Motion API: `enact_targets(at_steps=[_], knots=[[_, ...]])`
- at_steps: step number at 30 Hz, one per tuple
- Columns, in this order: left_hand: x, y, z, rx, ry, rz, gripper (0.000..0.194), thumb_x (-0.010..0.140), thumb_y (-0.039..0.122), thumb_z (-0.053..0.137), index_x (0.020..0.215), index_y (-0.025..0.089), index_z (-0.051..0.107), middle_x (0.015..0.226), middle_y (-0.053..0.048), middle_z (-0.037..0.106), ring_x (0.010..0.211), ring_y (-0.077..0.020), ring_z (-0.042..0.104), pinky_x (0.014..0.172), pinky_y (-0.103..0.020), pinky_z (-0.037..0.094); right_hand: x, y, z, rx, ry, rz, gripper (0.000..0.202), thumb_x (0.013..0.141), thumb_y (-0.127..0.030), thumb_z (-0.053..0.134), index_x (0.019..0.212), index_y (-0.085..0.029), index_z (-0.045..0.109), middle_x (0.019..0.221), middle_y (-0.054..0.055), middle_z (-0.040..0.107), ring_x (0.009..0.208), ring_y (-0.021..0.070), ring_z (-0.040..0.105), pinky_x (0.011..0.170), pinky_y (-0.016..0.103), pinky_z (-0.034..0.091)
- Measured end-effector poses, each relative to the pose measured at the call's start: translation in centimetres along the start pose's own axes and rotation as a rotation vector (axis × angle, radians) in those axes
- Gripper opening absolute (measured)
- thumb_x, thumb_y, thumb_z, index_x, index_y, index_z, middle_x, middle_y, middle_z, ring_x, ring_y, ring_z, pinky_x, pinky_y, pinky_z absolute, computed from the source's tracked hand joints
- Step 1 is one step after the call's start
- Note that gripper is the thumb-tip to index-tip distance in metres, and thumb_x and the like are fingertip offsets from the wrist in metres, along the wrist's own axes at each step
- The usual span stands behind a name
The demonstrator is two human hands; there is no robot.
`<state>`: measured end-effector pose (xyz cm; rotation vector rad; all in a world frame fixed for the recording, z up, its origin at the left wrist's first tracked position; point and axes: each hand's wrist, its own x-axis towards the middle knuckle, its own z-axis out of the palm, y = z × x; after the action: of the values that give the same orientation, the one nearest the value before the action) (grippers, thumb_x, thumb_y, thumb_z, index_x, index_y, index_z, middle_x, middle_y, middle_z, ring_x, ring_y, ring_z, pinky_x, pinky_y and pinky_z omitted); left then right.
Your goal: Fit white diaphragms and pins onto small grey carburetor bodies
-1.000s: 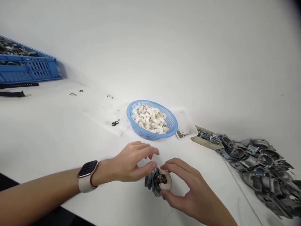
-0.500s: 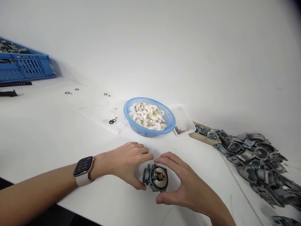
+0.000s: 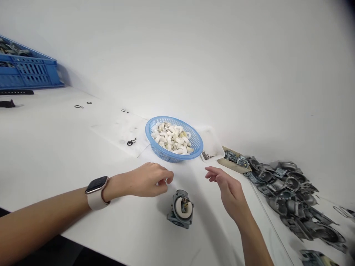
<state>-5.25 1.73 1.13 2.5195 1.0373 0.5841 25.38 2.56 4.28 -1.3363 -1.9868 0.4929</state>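
A grey metal carburetor body (image 3: 181,210) stands on the white table, its open bowl side up. A white horseshoe-shaped float (image 3: 189,212) sits in that bowl around brass parts. Just behind and left of the carburetor is my left hand (image 3: 146,180), fingers loosely curled and the thumb a little apart from them; I see nothing in its grasp. My right hand (image 3: 229,190) is raised to the right of the carburetor, fingers reaching out toward the white tray. It holds nothing visible, and neither hand touches the carburetor.
Behind the hands, a blue basket (image 3: 202,146) holds many white floats. Beside it are a white tray (image 3: 217,145) with thin metal pins and a cardboard box (image 3: 235,167) of metal parts. Carburetor castings (image 3: 291,195) are heaped at right. Black O-rings (image 3: 130,142) and a blue crate (image 3: 34,70) lie left.
Both hands have let go of the carburetor, which has turned on the table. My right hand has moved up and right, away from it; my left has drawn back slightly and curled.
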Motion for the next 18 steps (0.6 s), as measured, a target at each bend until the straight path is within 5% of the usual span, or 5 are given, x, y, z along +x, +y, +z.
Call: enact_targets(at_steps=[4,7,11,18], knots=[[-0.2,2.4,0.8,-0.087,-0.037,-0.026,0.006,0.081,0.026,0.061,0.084,0.022,0.063,0.061,0.004,0.060,0.053,-0.0145,0.052,0.054,-0.027,0.037,1.0,2.2,-1.1,-0.136,0.161,0.088,0.051,0.101,-0.061,0.043,0.105,-0.021,0.074,0.092,0.006,0.074,0.084,0.0217,0.069,0.077,0.034,0.057],[-0.5,3.7,2.2,-0.058,0.037,-0.069,0.044,0.077,0.055,0.071,0.106,0.022,0.066,0.080,-0.002,0.067,0.070,-0.0232,0.063,0.069,-0.036,0.050,2.4,3.9,-2.0,-0.275,0.200,0.140,0.040,0.094,-0.056,0.059,0.102,-0.019,0.073,0.091,0.007,0.074,0.080,0.0236,0.069,0.072,0.037,0.056],[-0.9,4.4,4.4,-0.047,0.130,0.017,0.103,0.059,0.074,0.082,0.142,0.023,0.048,0.120,-0.011,0.061,0.102,-0.0341,0.061,0.089,-0.049,0.054,5.7,5.7,-2.6,-0.465,0.072,0.154,0.025,0.096,-0.039,0.065,0.108,-0.018,0.070,0.103,0.007,0.073,0.090,0.0216,0.069,0.083,0.040,0.056],[-1.0,4.5,5.2,0.023,0.122,0.102,0.077,0.077,0.054,0.076,0.142,0.026,0.043,0.119,-0.011,0.058,0.104,-0.0326,0.059,0.091,-0.051,0.054,12.7,7.1,-0.9,-0.737,-0.231,0.174,0.029,0.100,-0.038,0.065,0.120,-0.018,0.066,0.122,0.008,0.067,0.106,0.0223,0.067,0.092,0.044,0.058]])
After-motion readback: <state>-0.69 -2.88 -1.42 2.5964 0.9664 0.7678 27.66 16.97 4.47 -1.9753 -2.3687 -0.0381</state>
